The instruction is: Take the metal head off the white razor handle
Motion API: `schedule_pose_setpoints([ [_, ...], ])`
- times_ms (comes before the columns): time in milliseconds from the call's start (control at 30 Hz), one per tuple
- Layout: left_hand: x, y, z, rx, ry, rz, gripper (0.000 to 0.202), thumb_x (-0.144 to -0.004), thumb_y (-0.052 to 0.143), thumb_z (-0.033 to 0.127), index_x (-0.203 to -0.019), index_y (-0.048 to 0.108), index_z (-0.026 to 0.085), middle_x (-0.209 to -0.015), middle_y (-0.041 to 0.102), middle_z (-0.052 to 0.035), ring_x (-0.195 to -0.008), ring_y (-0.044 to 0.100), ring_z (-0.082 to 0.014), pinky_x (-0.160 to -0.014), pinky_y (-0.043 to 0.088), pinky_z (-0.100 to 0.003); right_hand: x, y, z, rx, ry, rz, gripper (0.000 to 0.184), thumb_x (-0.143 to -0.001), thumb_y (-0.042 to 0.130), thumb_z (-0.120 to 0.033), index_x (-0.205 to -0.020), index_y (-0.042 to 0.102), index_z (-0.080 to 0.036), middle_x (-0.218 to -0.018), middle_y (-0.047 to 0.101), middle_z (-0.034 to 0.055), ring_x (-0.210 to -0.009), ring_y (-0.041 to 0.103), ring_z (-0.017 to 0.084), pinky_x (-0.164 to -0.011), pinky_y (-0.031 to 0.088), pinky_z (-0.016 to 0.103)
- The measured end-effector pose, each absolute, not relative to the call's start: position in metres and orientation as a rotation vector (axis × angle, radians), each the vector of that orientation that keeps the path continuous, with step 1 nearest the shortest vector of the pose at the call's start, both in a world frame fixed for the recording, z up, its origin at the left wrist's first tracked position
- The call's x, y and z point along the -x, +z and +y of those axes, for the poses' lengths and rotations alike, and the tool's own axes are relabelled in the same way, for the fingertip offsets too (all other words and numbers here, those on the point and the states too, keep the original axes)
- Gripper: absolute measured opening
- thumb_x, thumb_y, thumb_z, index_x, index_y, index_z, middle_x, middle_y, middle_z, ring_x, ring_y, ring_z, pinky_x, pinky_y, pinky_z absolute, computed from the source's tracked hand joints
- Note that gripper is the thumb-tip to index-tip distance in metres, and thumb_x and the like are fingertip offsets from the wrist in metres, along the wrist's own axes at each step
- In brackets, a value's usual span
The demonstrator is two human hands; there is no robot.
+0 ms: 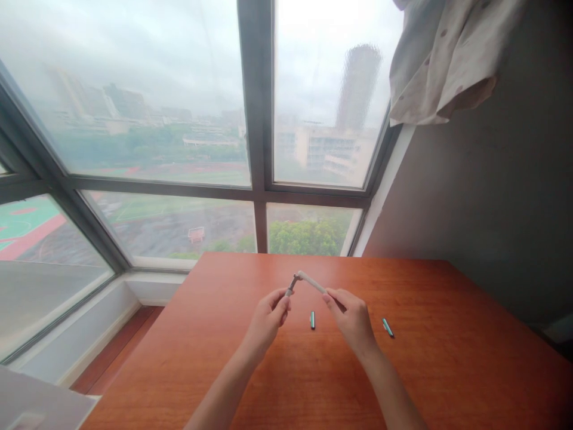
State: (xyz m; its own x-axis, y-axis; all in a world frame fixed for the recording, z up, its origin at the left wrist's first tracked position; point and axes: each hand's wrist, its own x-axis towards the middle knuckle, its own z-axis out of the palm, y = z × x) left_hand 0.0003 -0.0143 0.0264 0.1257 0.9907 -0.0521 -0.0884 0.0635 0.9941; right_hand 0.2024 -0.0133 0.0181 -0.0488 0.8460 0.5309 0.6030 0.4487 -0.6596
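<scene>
Both my hands are raised a little above a red-brown wooden table. My right hand is closed around a slim white pen-like barrel that points up and to the left. My left hand pinches a small grey part that meets the barrel's far tip. On the table between my hands lies a short teal piece. A second teal piece lies to the right of my right hand.
A large window with a dark frame fills the view beyond the table, looking out over buildings and fields. A grey wall runs along the right. Pale cloth hangs at the top right. A white sill lies to the left.
</scene>
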Motion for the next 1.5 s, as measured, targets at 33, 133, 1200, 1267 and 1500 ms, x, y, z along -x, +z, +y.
schedule_pose_setpoints([
  [33, -0.0002, 0.0263, -0.0143, -1.159, 1.12, 1.079, 0.032, -0.078, 0.056, 0.036, -0.1, 0.06, 0.013, -0.068, 0.048, 0.0023, -0.048, 0.036, -0.0054, -0.045, 0.023, -0.018, -0.2024, 0.0182, -0.0134, 1.249, 0.324, -1.752, 0.022, -0.089, 0.051, -0.03, -0.088, 0.069, -0.018, -0.071, 0.065, 0.0032, -0.063, 0.058, 0.015, -0.06, 0.041, 0.023],
  [133, -0.0003, 0.0264, -0.0145, -1.163, 1.123, 1.081, 0.032, -0.078, 0.056, 0.036, -0.1, 0.06, 0.013, -0.068, 0.048, 0.0024, -0.048, 0.036, -0.0055, -0.044, 0.023, -0.019, -0.2024, 0.019, -0.0143, 1.242, 0.337, -1.77, 0.022, -0.09, 0.05, -0.03, -0.088, 0.069, -0.019, -0.072, 0.065, 0.0034, -0.064, 0.058, 0.016, -0.061, 0.041, 0.023],
  [1200, 0.0008, 0.0263, -0.0136, -1.155, 1.117, 1.078, 0.033, -0.077, 0.058, 0.038, -0.098, 0.061, 0.014, -0.068, 0.049, 0.0021, -0.048, 0.037, -0.0059, -0.044, 0.024, -0.019, -0.2022, 0.0207, -0.0148, 1.244, 0.259, -1.746, 0.029, -0.09, 0.048, -0.035, -0.086, 0.07, -0.018, -0.072, 0.068, 0.0056, -0.064, 0.061, 0.017, -0.062, 0.046, 0.024],
  [1267, 0.0006, 0.0268, -0.014, -1.152, 1.117, 1.078, 0.033, -0.077, 0.057, 0.038, -0.099, 0.06, 0.013, -0.068, 0.049, 0.0022, -0.048, 0.037, -0.0058, -0.044, 0.023, -0.019, -0.2021, 0.0204, -0.0149, 1.248, 0.258, -1.749, 0.029, -0.09, 0.048, -0.035, -0.087, 0.07, -0.018, -0.072, 0.067, 0.0055, -0.064, 0.061, 0.017, -0.062, 0.046, 0.024],
  [1500, 0.0001, 0.0276, -0.0143, -1.162, 1.13, 1.079, 0.035, -0.076, 0.058, 0.04, -0.098, 0.061, 0.013, -0.067, 0.049, 0.002, -0.048, 0.037, -0.006, -0.044, 0.024, -0.019, -0.2025, 0.0195, -0.0148, 1.261, 0.272, -1.772, 0.03, -0.09, 0.047, -0.037, -0.087, 0.071, -0.018, -0.072, 0.067, 0.0053, -0.064, 0.061, 0.016, -0.062, 0.046, 0.024],
])
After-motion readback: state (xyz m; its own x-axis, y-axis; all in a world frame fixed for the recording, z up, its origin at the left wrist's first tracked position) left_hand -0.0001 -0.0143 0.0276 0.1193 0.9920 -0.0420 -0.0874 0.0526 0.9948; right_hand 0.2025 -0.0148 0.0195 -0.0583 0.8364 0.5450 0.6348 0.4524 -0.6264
